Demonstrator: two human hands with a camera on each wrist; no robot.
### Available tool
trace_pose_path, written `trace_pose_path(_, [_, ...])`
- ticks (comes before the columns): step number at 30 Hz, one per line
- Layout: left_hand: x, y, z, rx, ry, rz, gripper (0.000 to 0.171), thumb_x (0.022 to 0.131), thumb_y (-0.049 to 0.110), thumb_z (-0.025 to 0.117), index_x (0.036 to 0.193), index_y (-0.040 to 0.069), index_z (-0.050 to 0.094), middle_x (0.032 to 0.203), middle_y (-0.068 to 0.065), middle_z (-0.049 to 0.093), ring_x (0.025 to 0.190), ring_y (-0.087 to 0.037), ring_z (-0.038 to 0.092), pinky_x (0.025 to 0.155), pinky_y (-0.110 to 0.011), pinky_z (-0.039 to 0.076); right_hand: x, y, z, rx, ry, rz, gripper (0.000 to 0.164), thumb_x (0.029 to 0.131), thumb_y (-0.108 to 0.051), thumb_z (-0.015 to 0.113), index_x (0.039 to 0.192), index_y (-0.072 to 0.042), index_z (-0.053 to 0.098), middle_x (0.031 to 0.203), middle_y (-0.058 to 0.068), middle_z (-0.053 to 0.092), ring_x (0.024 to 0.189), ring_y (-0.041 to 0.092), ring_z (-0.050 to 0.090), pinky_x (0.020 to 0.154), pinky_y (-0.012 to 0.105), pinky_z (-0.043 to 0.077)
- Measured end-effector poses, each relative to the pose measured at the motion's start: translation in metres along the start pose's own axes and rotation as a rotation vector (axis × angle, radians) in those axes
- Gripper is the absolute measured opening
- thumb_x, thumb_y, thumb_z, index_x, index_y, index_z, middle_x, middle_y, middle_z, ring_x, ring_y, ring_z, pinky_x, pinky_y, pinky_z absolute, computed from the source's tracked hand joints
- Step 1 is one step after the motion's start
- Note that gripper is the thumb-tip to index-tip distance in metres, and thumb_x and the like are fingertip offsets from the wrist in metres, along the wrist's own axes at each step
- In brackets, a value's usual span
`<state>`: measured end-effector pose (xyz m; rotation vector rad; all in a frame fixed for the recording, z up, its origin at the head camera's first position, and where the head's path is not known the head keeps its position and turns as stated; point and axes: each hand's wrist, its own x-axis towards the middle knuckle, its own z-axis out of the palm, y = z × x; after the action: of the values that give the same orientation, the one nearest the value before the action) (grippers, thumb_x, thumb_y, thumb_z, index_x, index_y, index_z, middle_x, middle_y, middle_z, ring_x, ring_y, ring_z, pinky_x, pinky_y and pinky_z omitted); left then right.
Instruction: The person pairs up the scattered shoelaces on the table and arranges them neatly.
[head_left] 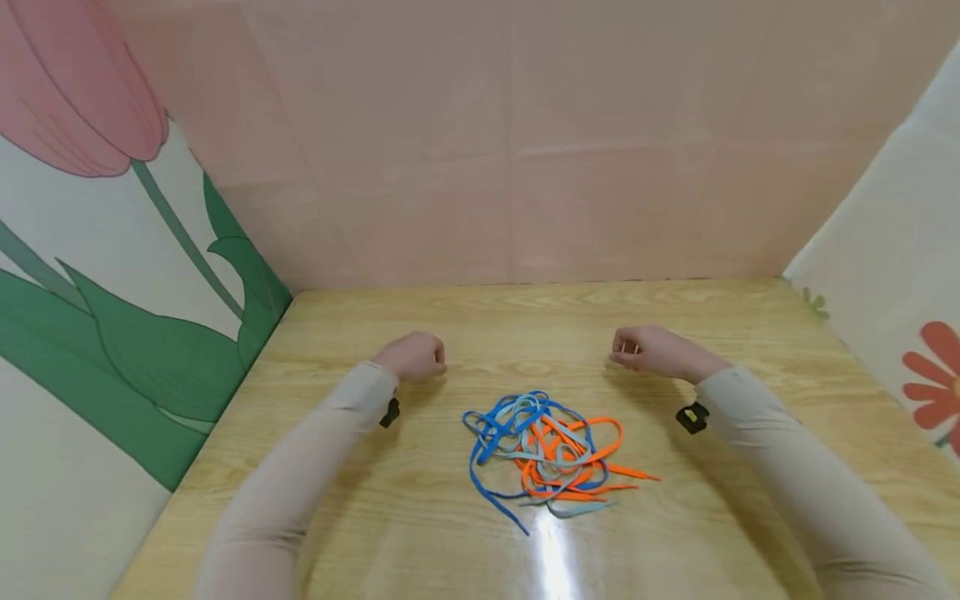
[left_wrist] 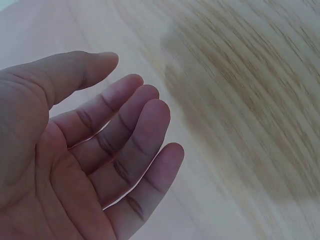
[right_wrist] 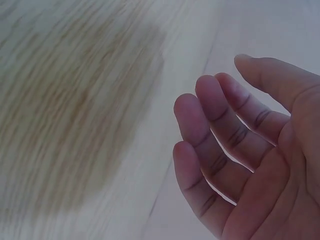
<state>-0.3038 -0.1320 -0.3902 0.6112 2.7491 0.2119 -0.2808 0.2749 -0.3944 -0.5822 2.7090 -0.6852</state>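
Observation:
A tangled heap of flat shoelaces lies on the wooden table, between and nearer than the two hands in the head view. Blue laces (head_left: 491,433) make up its left side, orange laces (head_left: 600,457) its right, and pale grey-blue laces (head_left: 517,454) run through the middle. My left hand (head_left: 412,356) is beyond the heap to the left, its loosely curled fingers (left_wrist: 145,127) holding nothing. On the opposite side, my right hand (head_left: 651,350) is likewise empty, with relaxed fingers (right_wrist: 192,120) and the thumb apart from them. Neither hand touches the laces.
The light wooden table (head_left: 517,333) ends at a pink back wall covering (head_left: 510,167). A tulip-printed panel (head_left: 150,350) borders the left side, and a white flower-printed panel (head_left: 885,275) the right. Dark wrist devices (head_left: 692,417) sit beneath both cuffs.

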Motion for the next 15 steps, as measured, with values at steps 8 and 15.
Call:
trace_pose_path(8, [-0.008, 0.032, -0.002, 0.011, 0.015, 0.12, 0.014, 0.095, 0.029, 0.061, 0.086, 0.018, 0.063, 0.081, 0.004, 0.063, 0.07, -0.013, 0.057, 0.066, -0.03, 0.048, -0.001, 0.004, 0.002, -0.013, 0.025, -0.017, 0.015, 0.099, -0.021, 0.056, 0.096, -0.006, 0.06, 0.082, 0.007, 0.063, 0.071, 0.02, 0.058, 0.059, 0.03, 0.047])
trace_pose_path(15, [-0.022, 0.079, -0.004, 0.062, 0.055, 0.307, 0.012, 0.093, 0.028, 0.064, 0.087, 0.018, 0.064, 0.075, 0.007, 0.06, 0.066, -0.009, 0.054, 0.061, -0.025, 0.046, -0.001, 0.005, 0.003, -0.01, 0.028, -0.015, 0.015, 0.098, -0.021, 0.057, 0.096, -0.007, 0.06, 0.085, 0.008, 0.064, 0.073, 0.02, 0.059, 0.06, 0.03, 0.048])
